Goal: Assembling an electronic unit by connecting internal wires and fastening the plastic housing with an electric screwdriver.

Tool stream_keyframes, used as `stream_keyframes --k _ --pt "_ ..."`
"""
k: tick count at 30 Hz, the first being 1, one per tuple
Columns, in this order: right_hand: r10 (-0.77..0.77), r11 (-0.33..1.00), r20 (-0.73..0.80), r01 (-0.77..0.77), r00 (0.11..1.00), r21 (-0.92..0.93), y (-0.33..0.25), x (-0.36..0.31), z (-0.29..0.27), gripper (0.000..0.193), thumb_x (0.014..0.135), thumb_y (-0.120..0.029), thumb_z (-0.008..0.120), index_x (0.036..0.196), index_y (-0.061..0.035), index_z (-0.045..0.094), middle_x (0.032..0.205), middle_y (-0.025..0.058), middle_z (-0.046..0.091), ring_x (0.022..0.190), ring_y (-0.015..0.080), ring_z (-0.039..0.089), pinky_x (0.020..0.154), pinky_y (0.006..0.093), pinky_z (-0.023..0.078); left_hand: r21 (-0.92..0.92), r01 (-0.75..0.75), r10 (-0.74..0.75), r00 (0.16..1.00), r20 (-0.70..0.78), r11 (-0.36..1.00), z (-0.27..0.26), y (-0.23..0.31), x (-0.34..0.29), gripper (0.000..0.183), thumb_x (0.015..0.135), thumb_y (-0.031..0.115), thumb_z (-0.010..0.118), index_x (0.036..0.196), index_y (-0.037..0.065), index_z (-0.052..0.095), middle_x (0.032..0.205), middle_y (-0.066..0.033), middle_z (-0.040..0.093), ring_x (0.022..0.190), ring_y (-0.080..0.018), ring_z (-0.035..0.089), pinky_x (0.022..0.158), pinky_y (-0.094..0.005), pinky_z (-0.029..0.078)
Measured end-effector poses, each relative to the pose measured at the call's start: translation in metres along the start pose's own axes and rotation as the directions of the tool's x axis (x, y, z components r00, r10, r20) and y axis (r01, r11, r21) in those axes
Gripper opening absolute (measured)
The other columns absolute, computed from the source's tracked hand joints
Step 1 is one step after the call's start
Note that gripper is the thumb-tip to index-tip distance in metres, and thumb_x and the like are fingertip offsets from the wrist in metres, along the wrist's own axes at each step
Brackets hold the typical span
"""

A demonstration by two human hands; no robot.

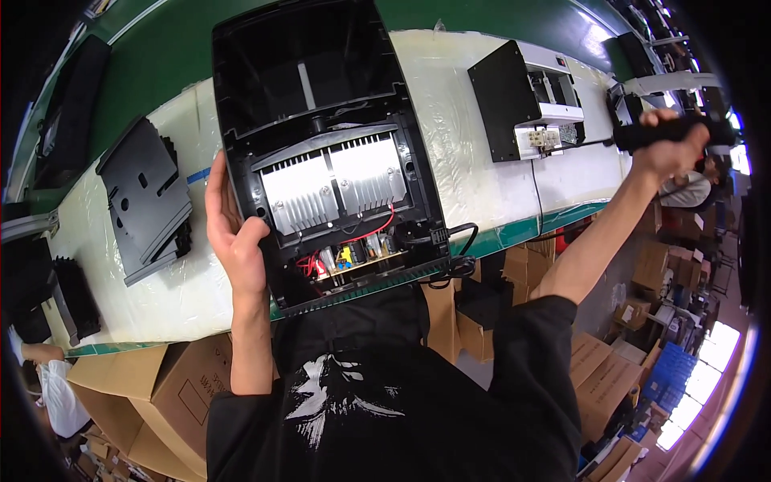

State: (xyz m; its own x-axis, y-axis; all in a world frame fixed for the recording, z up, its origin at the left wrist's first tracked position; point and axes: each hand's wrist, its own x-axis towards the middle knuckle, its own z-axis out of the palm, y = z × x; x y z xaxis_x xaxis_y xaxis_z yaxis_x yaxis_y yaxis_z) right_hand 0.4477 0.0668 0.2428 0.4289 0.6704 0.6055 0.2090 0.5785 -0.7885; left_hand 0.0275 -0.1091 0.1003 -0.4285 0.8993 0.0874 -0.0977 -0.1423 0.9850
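In front of me on the bench lies a black plastic housing (265, 80), its lower part uncovered. Inside are two silver finned heat sinks (299, 197), with a circuit board (353, 255) and red wires near the front edge. My left hand (237, 253) grips the housing's left side, thumb over the rim, fingers along the outer wall. Out to the right, my right hand (675, 154) is wrapped around a black electric screwdriver (642, 136), slightly blurred. Its thin bit points left at the front of a black-and-white screw feeder (502, 100); exact contact at the tip cannot be made out.
Dark flat panels (144, 201) are stacked on the film-covered bench (193, 297) at left. Black cables (458, 265) hang at the housing's front right corner. Below the bench are cardboard boxes (161, 377). Other people sit at the far left and far right.
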Motion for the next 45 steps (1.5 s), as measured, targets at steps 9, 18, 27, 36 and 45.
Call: stream_keyframes --k 9,18,27,36,45 --pt "0.098 0.987 0.042 -0.091 0.994 -0.135 0.025 0.038 0.017 0.040 0.093 -0.038 0.050 0.110 -0.0031 0.042 0.066 0.0147 0.055 0.049 0.0216 0.050 0.045 0.0327 0.044 -0.152 -0.003 0.003 1.000 0.001 0.988 -0.002 -0.006 -0.003 0.075 0.062 -0.007 0.043 0.136 -0.007 0.033 0.135 -0.0181 0.041 0.126 -0.0254 0.041 0.107 -0.0321 0.027" --pt "0.166 0.985 0.199 -0.151 0.966 -0.088 -0.023 -0.012 0.023 0.046 0.094 -0.050 0.040 0.098 -0.0046 0.045 0.070 0.0105 0.053 0.054 0.0179 0.047 0.050 0.0285 0.041 -0.203 -0.035 0.039 0.999 0.013 0.979 -0.005 -0.012 -0.003 0.072 0.065 -0.008 0.043 0.136 -0.006 0.034 0.131 -0.0166 0.045 0.122 -0.0236 0.043 0.106 -0.0316 0.028" --pt "-0.273 0.882 0.598 -0.053 0.753 0.469 -0.183 -0.038 0.011 0.044 0.073 -0.046 0.060 0.074 -0.0059 0.044 0.072 0.0047 0.046 0.056 0.0107 0.044 0.053 0.0184 0.035 -0.301 -0.003 0.002 1.000 -0.004 0.954 -0.002 -0.011 -0.004 0.071 0.063 -0.012 0.042 0.134 -0.009 0.035 0.134 -0.0175 0.043 0.125 -0.0248 0.041 0.107 -0.0328 0.027" --pt "-0.411 0.234 0.377 -0.304 0.830 0.923 -0.186 -0.207 0.142 0.024 0.076 -0.019 0.065 0.073 -0.0084 0.044 0.063 0.0005 0.048 0.047 0.0091 0.048 0.044 0.0172 0.039 -0.305 -0.146 0.120 0.987 -0.104 0.941 -0.005 -0.017 -0.008 0.069 0.059 -0.017 0.040 0.127 -0.009 0.044 0.137 -0.0187 0.040 0.131 -0.0267 0.037 0.111 -0.0353 0.025" --pt "-0.309 0.501 0.583 -0.392 0.752 0.771 -0.171 -0.266 0.157 0.034 0.086 -0.027 0.058 0.066 -0.0017 0.048 0.050 0.0096 0.051 0.040 0.0168 0.051 0.042 0.0262 0.048 -0.264 -0.205 0.188 0.978 -0.089 0.942 -0.013 -0.027 -0.005 0.065 0.057 -0.016 0.041 0.122 -0.007 0.047 0.135 -0.0206 0.040 0.130 -0.0277 0.037 0.111 -0.0364 0.024"
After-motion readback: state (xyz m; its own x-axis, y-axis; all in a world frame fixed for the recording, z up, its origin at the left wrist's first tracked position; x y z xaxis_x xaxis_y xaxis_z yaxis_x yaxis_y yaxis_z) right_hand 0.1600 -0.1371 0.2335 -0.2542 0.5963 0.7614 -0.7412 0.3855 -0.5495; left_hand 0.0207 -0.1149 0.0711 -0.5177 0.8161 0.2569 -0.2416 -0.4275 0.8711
